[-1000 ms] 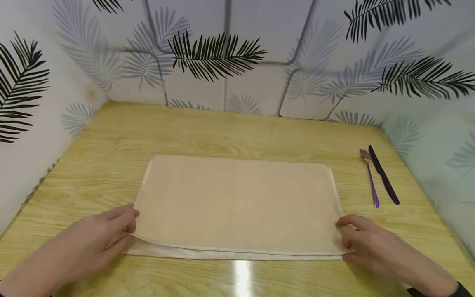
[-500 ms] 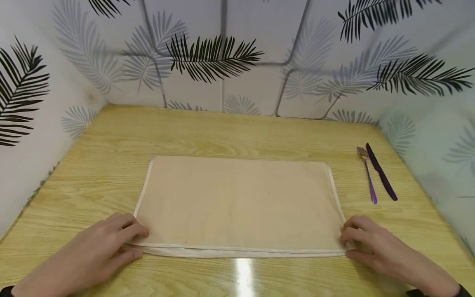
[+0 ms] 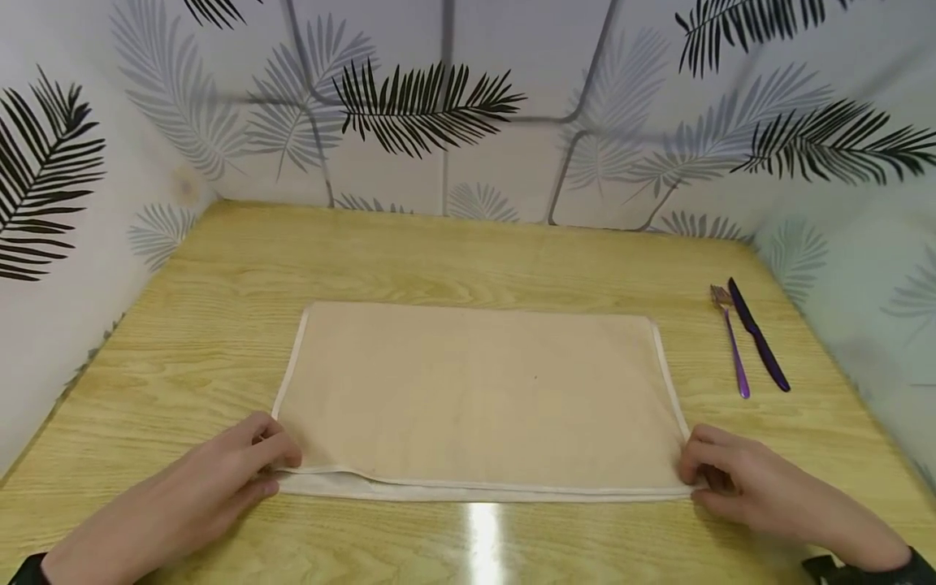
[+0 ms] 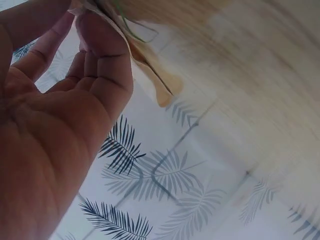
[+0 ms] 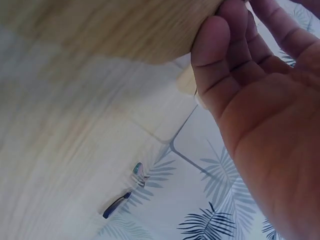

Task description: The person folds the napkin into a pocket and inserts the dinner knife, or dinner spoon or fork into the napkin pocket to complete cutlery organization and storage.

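A beige cloth (image 3: 468,398) with white edging lies folded in two in the head view, its near edges almost lined up. My left hand (image 3: 212,479) pinches the near left corner between thumb and fingers; there the upper layer is slightly raised and a pale strip of the lower layer shows. At the near right corner my right hand (image 3: 760,487) pinches the edge with curled fingers. The left wrist view catches the cloth (image 4: 150,80) edge-on beside the fingers. In the right wrist view, the fingertips and their hold on the cloth are partly cut off.
A purple fork (image 3: 734,345) and a dark purple knife (image 3: 760,337) lie side by side on the wooden table (image 3: 468,260), right of the cloth. Leaf-patterned white sheeting (image 3: 483,171) stands along the table's back and sides.
My left hand has shifted right and toward the near edge along the cloth's left corner. The upper layer there now stands slightly raised. My right hand has hardly moved and stays at its corner.
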### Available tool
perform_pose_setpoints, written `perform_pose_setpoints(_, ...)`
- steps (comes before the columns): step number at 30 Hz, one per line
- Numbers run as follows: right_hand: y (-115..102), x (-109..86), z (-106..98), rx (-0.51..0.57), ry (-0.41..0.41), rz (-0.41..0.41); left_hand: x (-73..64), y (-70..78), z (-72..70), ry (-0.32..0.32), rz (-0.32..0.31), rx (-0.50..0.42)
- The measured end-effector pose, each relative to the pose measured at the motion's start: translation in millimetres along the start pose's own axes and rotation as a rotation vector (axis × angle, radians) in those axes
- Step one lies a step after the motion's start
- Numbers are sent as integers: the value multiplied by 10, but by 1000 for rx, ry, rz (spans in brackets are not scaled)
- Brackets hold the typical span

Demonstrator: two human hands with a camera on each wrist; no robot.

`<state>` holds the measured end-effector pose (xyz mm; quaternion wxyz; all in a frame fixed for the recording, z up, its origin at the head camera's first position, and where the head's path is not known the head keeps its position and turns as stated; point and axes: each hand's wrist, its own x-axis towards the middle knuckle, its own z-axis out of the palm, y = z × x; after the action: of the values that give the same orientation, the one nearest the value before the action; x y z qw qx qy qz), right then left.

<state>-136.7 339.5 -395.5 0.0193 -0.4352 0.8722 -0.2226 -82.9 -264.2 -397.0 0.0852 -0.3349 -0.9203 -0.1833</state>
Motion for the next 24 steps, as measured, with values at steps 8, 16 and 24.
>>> perform_pose_setpoints(8,41,12,-19,43,-31,6,32,-37,-60,-126,-95,23)
perform_pose_setpoints(16,55,-13,-23,71,-41,-10,64,-29,-73,-185,-117,-11)
perform_pose_setpoints(24,53,-21,-39,39,-59,55,72,36,-102,-176,-126,89)
